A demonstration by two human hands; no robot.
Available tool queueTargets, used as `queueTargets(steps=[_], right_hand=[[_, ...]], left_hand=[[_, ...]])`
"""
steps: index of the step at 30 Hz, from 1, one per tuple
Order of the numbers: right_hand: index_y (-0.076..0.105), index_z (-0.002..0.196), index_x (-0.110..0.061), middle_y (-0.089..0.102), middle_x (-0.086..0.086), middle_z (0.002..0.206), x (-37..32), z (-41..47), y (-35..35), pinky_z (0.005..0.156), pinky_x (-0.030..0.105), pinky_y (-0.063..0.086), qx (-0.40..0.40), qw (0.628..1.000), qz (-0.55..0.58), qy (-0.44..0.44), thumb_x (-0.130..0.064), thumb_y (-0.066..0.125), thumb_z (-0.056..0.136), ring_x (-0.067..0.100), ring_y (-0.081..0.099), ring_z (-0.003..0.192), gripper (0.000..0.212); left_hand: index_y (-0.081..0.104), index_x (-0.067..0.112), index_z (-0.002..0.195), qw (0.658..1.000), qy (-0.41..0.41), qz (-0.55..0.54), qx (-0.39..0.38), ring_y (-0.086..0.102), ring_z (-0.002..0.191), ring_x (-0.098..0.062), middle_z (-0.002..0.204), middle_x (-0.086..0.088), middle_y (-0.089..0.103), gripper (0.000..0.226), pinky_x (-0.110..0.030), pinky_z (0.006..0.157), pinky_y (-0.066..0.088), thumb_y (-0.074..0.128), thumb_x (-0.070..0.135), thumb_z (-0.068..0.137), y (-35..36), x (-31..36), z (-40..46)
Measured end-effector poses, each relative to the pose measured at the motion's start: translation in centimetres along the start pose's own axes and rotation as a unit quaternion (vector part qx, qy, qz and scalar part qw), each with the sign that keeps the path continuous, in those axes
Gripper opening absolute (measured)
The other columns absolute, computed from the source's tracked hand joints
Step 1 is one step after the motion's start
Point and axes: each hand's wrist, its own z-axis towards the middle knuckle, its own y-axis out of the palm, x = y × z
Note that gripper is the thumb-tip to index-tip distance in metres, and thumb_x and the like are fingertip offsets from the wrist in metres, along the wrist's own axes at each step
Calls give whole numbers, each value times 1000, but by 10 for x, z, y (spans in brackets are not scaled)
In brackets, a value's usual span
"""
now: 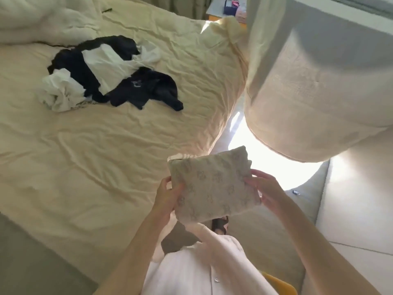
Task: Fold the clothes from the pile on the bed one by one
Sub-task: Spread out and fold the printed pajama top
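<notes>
Between the two raised hands, off the near corner of the bed and clear of its cream wrinkled sheet [89, 158], hangs a small folded garment of pale beige cloth with a faint grey print [212, 188], already squared into a compact packet. Its long axis runs roughly left to right and tilts slightly, so each short end sits in one palm: the left hand [168, 196] pinches the left edge, thumb on the top face and fingers curled beneath, while the right hand [265, 192] grips the right edge with its fingers laid over the upper face. Neither hand is spread; both are closed on the cloth, and both are equally near it. The bed surface lies to the left of and beyond the packet, so setting it down looks like a short carry that way. Well apart from the hands, further up the sheet, the unfolded pile of black and white clothes [106, 75] waits in a loose heap, nearer the left hand's side. A rumpled cream duvet [42, 20] bunches along the far edge.
</notes>
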Motion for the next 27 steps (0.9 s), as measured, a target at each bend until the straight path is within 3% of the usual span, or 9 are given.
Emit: queueTargets(steps=[3,5,10,13,16,18,22,25,27], right_hand=[[57,125,1,65,19,114,-37,32,11,88,49,51,-59,996,-69,12,7,54,87,35,64,100,38],[57,126,-1,64,20,116,-59,54,25,92,51,49,-93,988,-121,19,6,54,88,36,63,104,39],[58,124,0,66,19,107,-96,110,76,80,42,53,-178,960,-215,19,6,52,88,34,64,96,37],[61,121,-4,65,18,112,-110,152,119,85,44,52,-202,944,-259,7,4,54,87,34,63,102,36],[66,112,-12,68,8,102,-117,200,165,70,32,53,-212,935,-285,-8,2,56,86,22,65,89,31],[68,107,-15,69,4,96,-117,236,194,61,26,50,-217,930,-296,-13,2,56,84,14,66,81,30],[69,97,-18,69,2,92,-105,300,238,63,28,53,-214,920,-328,-7,2,56,83,15,66,82,28],[67,77,-27,67,1,86,-90,337,259,72,35,56,-204,908,-367,5,2,56,83,18,64,81,31],[66,76,-29,67,1,85,-79,355,267,74,36,56,-193,905,-378,24,0,57,83,20,64,82,31]], left_hand=[[43,21,126,996,-11,-69,64,61,84,-15,100,0,61,38,-38,75,51,60,23,91,9,5,6],[43,22,126,989,-16,-109,98,61,82,-13,99,1,61,39,-35,69,52,61,23,91,11,7,10],[44,26,114,964,-19,-192,186,67,66,-8,99,0,61,29,-21,44,50,60,18,90,3,15,36],[44,28,115,953,-15,-203,224,67,79,-11,103,-3,63,30,-23,52,52,60,23,90,-13,21,70],[40,28,119,949,-4,-199,245,63,96,-21,110,-9,62,35,-40,79,54,60,26,91,-35,25,116],[40,28,121,946,-10,-201,256,62,98,-24,107,-11,62,36,-46,88,51,61,25,91,-50,25,153],[43,25,117,935,-24,-213,282,62,93,-21,105,-7,62,32,-42,82,53,60,21,91,-68,20,220],[44,22,120,924,-62,-215,310,61,85,-16,102,-5,60,32,-33,66,51,59,20,92,-71,7,257],[43,20,125,919,-91,-209,323,60,84,-11,104,-2,59,36,-28,60,47,58,23,92,-74,-3,273]])
